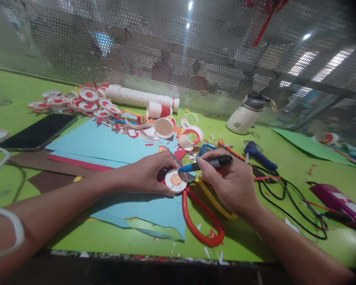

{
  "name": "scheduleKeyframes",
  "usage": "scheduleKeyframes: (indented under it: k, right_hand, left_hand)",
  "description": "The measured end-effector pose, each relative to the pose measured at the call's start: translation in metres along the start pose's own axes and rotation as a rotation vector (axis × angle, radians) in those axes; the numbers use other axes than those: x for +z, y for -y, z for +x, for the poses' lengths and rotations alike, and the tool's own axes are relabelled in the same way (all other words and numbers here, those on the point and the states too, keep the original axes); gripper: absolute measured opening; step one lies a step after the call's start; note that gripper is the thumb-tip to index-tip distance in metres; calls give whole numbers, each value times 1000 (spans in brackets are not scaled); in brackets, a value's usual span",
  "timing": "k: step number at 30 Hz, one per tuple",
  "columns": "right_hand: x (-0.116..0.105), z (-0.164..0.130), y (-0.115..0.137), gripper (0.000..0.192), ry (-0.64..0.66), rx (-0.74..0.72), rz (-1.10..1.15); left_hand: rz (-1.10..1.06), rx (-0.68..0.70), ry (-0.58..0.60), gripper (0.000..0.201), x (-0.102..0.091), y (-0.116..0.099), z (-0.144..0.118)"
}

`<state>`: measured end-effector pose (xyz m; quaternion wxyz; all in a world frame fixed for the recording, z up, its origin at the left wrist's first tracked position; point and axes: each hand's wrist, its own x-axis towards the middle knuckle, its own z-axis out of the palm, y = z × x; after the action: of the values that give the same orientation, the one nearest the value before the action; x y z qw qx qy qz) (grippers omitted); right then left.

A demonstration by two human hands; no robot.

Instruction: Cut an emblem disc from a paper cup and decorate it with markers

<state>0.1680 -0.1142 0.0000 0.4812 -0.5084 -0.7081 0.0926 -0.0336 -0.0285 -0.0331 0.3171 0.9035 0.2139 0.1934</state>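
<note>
My left hand [150, 172] grips a small round white paper disc [176, 181] by its edge, fingers curled around it. An orange printed emblem sits in the disc's middle, and dark lines run out to its rim. In my right hand [231, 182] is a marker [209, 162] with a blue front part and black rear; its tip is at the disc's upper right edge. Under and beside the hands lie large scissors with one red handle [201, 217] and one yellow handle [215, 198]. Blue paper [148, 209] lies beneath the left hand.
Cut paper cups [164, 127], a long stack of cups [139, 96] and a pile of red-white discs [87, 95] stand behind. A phone [38, 130] is at left. To the right are a white bottle [243, 116], a blue glue gun [259, 154], black cable [299, 225] and a magenta device [339, 202].
</note>
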Motion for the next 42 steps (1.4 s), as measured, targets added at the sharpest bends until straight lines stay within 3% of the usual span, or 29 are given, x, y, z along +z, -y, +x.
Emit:
scheduleKeyframes:
  k: [25,33,42]
  right_hand:
    - [2,-1,1,9,42,-56,-88]
    - [4,-5,-2,11,2,-87,-100]
    - [2,-5,-5,10,-139,-41,8]
  left_hand:
    - [53,29,29,50,0,1,0]
    - [56,32,25,41,0,-3,1]
    - [30,-26,14,49,1,0,1]
